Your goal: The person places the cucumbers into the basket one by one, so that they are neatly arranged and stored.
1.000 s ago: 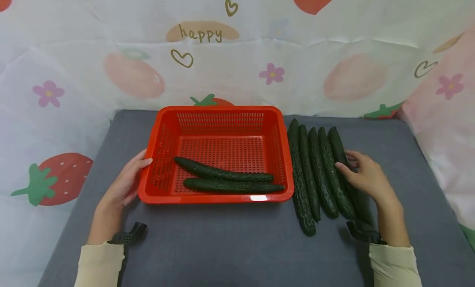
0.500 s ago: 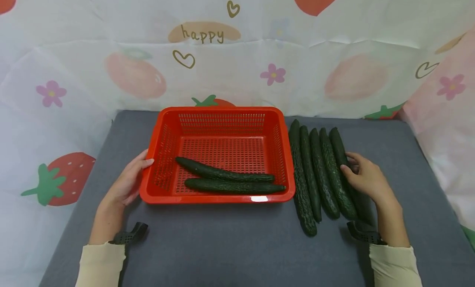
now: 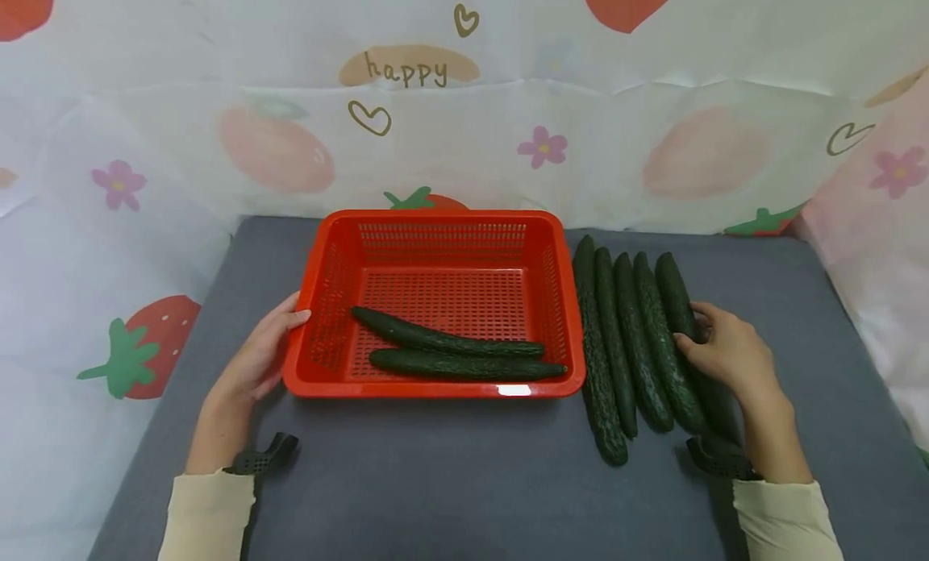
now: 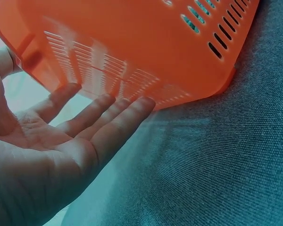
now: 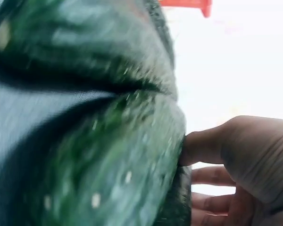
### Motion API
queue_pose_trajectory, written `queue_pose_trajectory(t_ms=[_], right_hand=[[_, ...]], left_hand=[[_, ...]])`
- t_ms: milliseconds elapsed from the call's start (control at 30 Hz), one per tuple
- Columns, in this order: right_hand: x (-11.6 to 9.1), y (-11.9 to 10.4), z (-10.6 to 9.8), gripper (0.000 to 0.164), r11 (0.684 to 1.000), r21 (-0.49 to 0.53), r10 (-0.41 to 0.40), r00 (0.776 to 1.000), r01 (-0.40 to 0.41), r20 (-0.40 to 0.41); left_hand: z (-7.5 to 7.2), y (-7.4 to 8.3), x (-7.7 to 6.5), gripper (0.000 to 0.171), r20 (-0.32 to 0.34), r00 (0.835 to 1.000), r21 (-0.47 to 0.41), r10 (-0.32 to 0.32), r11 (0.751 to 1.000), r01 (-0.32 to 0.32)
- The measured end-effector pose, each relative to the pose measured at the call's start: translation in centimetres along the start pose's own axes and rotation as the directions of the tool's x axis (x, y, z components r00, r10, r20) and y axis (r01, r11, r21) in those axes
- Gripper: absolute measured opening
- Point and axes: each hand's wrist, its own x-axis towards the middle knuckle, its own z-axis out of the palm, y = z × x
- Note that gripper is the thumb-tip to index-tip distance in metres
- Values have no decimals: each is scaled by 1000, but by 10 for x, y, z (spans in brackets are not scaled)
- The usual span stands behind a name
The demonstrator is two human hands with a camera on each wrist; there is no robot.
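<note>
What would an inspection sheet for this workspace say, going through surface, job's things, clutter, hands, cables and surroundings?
Surface: gray table, fabric-textured.
Job's things: red basket with two cucumbers inside; five more cucumbers lie in a row beside it, on the right.
Clutter: nothing seen.
Hands: left hand holds the basket's left side, thumb over the rim; right hand holds the outermost cucumber.
Cables: nothing seen.
Surroundings: strawberry-print white cloth behind the table.

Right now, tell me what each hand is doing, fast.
Left hand: holding the red basket by its side.
Right hand: holding the rightmost cucumber in the row between thumb and fingers.
</note>
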Motion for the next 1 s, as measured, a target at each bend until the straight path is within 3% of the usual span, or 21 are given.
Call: queue_pose_trajectory(t_ms=[667,1000], right_hand=[[7,7,-10,72,1000,-4,-1,999,2,42],[4,9,-2,67,999,43,-3,1000,3,-1]], left_hand=[[2,-5,-4,45,5,1000,-22,11,1000,-11],[2,1,0,44,2,1000,-2,10,1000,-10]])
